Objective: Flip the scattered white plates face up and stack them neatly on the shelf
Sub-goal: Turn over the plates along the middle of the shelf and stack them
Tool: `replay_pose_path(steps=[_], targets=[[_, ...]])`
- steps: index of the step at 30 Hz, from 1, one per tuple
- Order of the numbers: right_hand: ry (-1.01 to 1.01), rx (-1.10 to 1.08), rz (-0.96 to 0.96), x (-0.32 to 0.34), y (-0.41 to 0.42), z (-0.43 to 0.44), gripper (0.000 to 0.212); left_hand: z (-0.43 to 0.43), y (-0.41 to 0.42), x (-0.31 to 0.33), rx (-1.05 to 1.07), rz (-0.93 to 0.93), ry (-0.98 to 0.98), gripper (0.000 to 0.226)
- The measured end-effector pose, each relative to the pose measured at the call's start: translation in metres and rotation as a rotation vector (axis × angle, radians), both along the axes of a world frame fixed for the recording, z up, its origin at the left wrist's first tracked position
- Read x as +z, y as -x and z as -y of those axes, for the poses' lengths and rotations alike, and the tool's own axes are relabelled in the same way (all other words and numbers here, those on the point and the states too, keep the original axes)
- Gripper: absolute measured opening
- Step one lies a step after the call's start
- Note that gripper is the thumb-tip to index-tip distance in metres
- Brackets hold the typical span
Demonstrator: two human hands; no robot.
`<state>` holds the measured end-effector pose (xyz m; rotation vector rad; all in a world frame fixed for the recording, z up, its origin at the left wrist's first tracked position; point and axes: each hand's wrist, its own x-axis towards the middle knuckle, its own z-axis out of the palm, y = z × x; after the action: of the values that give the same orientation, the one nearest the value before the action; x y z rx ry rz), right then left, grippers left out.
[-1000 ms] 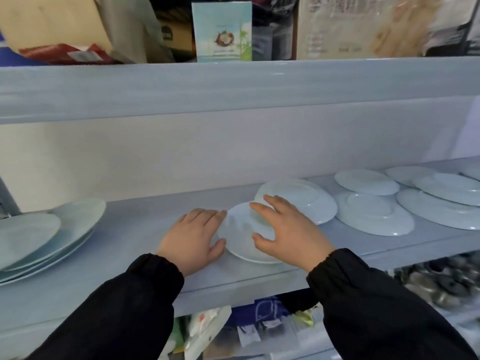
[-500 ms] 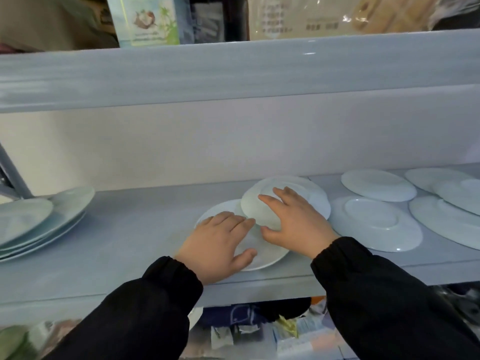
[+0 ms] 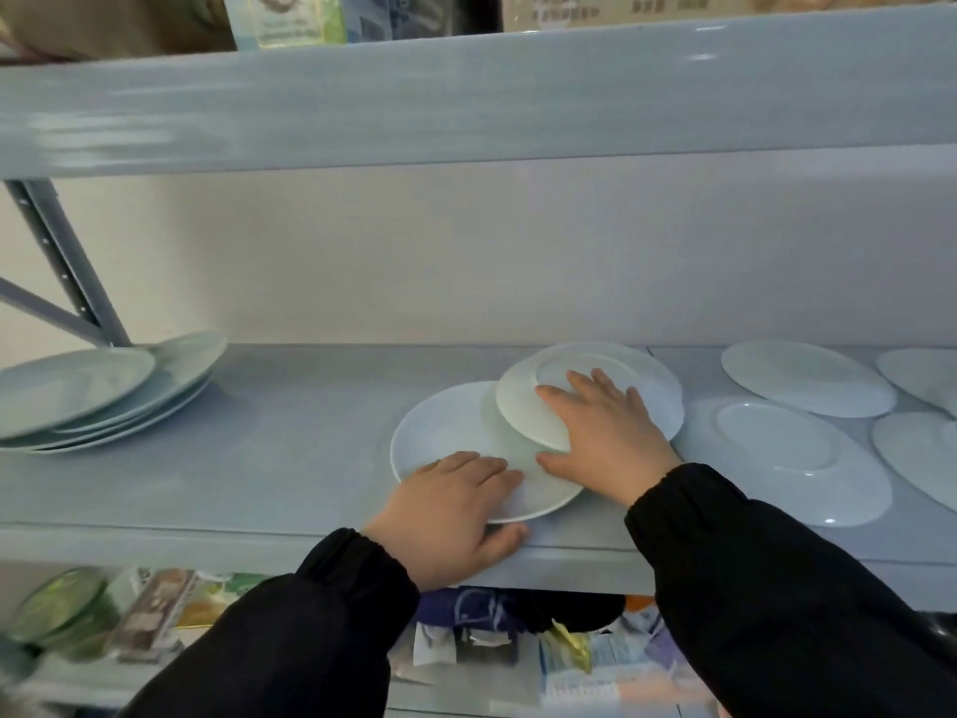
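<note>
A white plate [image 3: 450, 432] lies face up near the front of the grey shelf [image 3: 259, 458]. My left hand [image 3: 450, 510] holds its front rim, fingers on top and thumb under the edge. A second white plate [image 3: 657, 391] sits face down behind it, with its left edge over the first plate. My right hand [image 3: 606, 432] lies spread on this plate's base, thumb at its near rim. To the right lie more face-down plates, the nearest one [image 3: 797, 458] in front and another [image 3: 808, 378] behind it. A stack of plates [image 3: 103, 396] stands at the far left.
An upper shelf board [image 3: 466, 95] hangs low over the plates, with boxes on top. A metal upright with a brace [image 3: 67, 272] stands behind the left stack. Packets and a green bowl [image 3: 62, 608] fill the shelf below. Two more plates [image 3: 927, 458] reach the right edge.
My left hand slid right onto the near plate's front rim and took hold. My right hand shifted back onto the face-down plate, whose edge now overlaps the near plate.
</note>
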<state>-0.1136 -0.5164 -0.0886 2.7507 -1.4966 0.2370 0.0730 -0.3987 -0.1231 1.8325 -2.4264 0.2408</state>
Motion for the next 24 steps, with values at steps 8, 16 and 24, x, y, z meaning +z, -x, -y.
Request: replay_pose_path(steps=[8,16,24], targets=[[0.097,-0.066,0.013,0.013,-0.015,-0.006,0.066,0.003,-0.031,0.002,-0.008,-0.056,-0.094,0.076],[0.274,-0.074,0.135,0.02,-0.031,-0.001,0.074,0.021,-0.116,0.003,0.059,-0.087,-0.089,0.08],[0.288,-0.107,0.142,0.035,-0.049,-0.014,0.079,0.032,-0.147,0.002,0.052,-0.088,-0.072,0.076]])
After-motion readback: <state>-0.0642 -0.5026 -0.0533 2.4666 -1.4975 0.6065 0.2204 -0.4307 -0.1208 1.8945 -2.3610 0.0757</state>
